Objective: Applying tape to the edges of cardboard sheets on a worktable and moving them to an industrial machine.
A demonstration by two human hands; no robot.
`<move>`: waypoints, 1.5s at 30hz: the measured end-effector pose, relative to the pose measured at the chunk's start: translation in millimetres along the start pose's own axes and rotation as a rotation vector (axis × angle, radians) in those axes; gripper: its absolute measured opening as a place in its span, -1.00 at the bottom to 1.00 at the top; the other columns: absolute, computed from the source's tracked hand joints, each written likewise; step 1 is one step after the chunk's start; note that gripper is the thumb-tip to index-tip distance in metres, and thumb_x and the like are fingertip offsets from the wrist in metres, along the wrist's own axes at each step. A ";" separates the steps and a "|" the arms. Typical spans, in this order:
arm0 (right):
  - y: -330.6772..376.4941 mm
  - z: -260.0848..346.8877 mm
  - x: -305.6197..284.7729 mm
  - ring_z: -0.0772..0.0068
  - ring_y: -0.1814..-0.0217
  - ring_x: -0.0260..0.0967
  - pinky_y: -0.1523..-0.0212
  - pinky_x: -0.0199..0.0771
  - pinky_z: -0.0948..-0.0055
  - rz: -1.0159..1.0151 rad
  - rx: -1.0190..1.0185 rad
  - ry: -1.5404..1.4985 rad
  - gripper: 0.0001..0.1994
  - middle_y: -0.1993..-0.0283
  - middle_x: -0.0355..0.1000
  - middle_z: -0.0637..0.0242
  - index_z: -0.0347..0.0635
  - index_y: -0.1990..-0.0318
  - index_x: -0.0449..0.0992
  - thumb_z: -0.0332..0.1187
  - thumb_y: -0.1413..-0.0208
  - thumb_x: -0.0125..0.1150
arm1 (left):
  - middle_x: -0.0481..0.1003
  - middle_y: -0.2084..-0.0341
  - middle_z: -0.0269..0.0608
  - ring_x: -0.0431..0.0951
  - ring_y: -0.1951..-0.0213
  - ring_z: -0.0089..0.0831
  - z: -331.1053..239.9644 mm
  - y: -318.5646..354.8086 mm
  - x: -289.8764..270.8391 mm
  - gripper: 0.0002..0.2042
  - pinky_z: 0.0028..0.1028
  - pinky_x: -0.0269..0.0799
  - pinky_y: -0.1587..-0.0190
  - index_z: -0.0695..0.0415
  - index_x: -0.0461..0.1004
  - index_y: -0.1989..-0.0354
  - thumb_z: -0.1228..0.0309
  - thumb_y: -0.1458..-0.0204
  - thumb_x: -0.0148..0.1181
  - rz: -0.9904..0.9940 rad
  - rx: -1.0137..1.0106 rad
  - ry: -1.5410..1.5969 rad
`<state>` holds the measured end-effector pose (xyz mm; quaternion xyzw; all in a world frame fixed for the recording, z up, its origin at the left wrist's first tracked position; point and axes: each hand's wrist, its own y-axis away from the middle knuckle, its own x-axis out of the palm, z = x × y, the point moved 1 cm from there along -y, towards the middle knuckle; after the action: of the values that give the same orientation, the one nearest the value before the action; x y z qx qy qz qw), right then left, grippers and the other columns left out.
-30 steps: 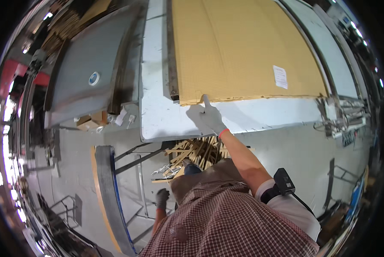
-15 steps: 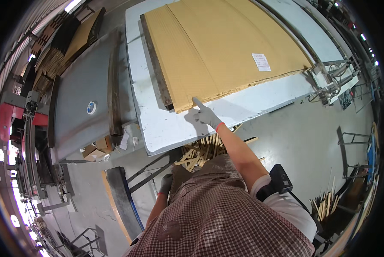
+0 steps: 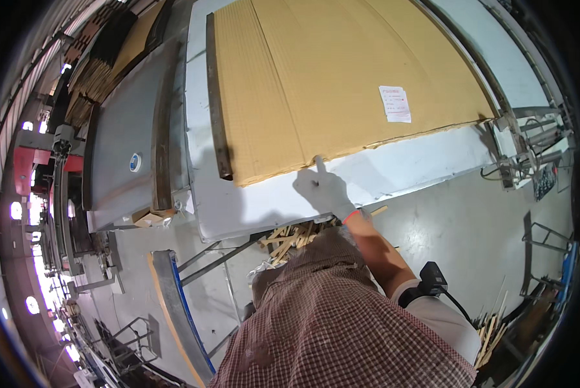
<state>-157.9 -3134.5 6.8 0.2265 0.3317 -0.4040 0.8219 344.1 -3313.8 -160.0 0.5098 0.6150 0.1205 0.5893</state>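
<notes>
My right hand (image 3: 332, 191), in a pale work glove with a red cuff, is at the near edge of the corrugated cardboard sheets (image 3: 328, 84). Its index finger stretches forward to the cardboard's rough edge; no grip on anything shows, and the other fingers are partly unclear. The cardboard lies flat on a white-topped table (image 3: 219, 216). On it rests a white printed paper slip (image 3: 395, 105). A dark metal rail (image 3: 216, 103) runs along the cardboard's left side. My left hand is out of sight.
Left of the table stands a grey-topped table (image 3: 118, 142) with a tape roll (image 3: 135, 162). A clamp mechanism (image 3: 506, 145) sits at the right corner. Wooden strips (image 3: 280, 242) lie below the near edge. A blue-edged grey bench (image 3: 173, 291) stands at the lower left.
My right hand has moved slightly right and nearer along the cardboard's edge. The left hand has gone from view. The whole view has shifted.
</notes>
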 end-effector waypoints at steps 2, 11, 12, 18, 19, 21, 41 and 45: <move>-0.5 -20.3 -12.4 -0.05 0.24 0.47 0.19 0.45 0.14 -0.012 -0.023 -0.234 -0.57 -0.01 0.39 -0.04 0.00 -0.05 0.35 -0.06 -0.05 0.09 | 0.55 0.29 0.04 0.55 0.21 -0.21 -42.4 -2.2 14.2 -0.70 -0.35 0.40 0.14 0.19 0.55 0.19 0.25 0.01 0.14 -0.041 0.037 0.093; 2.0 -126.7 -71.9 0.13 0.42 0.47 0.44 0.46 0.31 -0.263 -0.127 -0.244 -0.34 0.34 0.49 0.15 -0.31 -0.26 0.11 -0.22 -0.06 0.19 | 0.55 0.32 0.05 0.56 0.22 -0.10 -263.5 22.6 55.7 -0.64 -0.31 0.41 0.19 0.17 0.53 0.15 0.18 0.03 0.16 -0.058 0.190 0.405; -1.9 -129.1 -73.7 0.14 0.34 0.47 0.36 0.48 0.28 -0.201 -0.094 -0.272 -0.37 0.26 0.48 0.12 -0.30 -0.26 0.12 -0.25 -0.06 0.16 | 0.55 0.29 0.07 0.55 0.20 -0.09 -266.7 30.0 60.1 -0.63 -0.31 0.41 0.18 0.17 0.52 0.14 0.17 0.04 0.16 -0.074 0.053 0.274; -6.0 -150.1 -72.0 0.10 0.14 0.44 0.14 0.46 0.28 -0.238 -0.289 -0.284 -0.56 0.04 0.44 0.02 -0.25 -0.08 0.37 -0.39 0.02 0.08 | 0.54 0.24 0.07 0.55 0.16 -0.13 -278.0 62.1 76.5 -0.62 -0.35 0.40 0.16 0.18 0.49 0.09 0.18 0.00 0.12 -0.141 -0.101 0.229; -4.7 -154.8 -76.0 0.09 0.13 0.44 0.15 0.46 0.27 -0.211 -0.259 -0.387 -0.56 0.04 0.44 0.03 -0.27 -0.08 0.37 -0.40 0.02 0.07 | 0.54 0.24 0.07 0.55 0.16 -0.13 -273.0 61.0 84.8 -0.62 -0.35 0.40 0.16 0.18 0.49 0.09 0.18 0.00 0.12 -0.137 -0.099 0.222; -1.0 -162.3 -93.3 0.08 0.13 0.43 0.16 0.47 0.26 -0.194 -0.227 -0.489 -0.56 0.04 0.44 0.04 -0.28 -0.08 0.37 -0.40 0.01 0.06 | 0.54 0.23 0.08 0.54 0.15 -0.18 -262.1 54.9 100.2 -0.64 -0.37 0.39 0.15 0.21 0.49 0.11 0.22 -0.01 0.11 -0.115 -0.006 0.368; 11.3 -235.4 -183.3 0.24 0.48 0.47 0.47 0.45 0.35 -0.202 0.049 -0.238 -0.54 0.36 0.52 0.18 -0.24 -0.16 0.31 -0.25 -0.13 0.03 | 0.53 0.31 0.10 0.53 0.17 0.00 -322.9 29.4 82.7 -0.65 -0.24 0.40 0.20 0.21 0.53 0.26 0.13 0.00 0.13 -0.039 0.242 0.044; 5.4 -265.2 -227.1 0.42 0.49 0.42 0.44 0.43 0.50 0.072 0.302 -1.434 -0.61 0.36 0.51 0.18 -0.30 -0.10 0.37 -0.33 -0.14 0.02 | 0.53 0.34 0.10 0.52 0.20 0.03 -339.6 16.6 78.9 -0.68 -0.19 0.40 0.22 0.22 0.52 0.29 0.19 0.02 0.12 -0.040 0.189 0.139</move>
<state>-352.5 -2844.9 -6.8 0.0281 -0.3544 -0.4669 0.8097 81.1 -3091.9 -101.2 0.5411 0.6733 0.0853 0.4966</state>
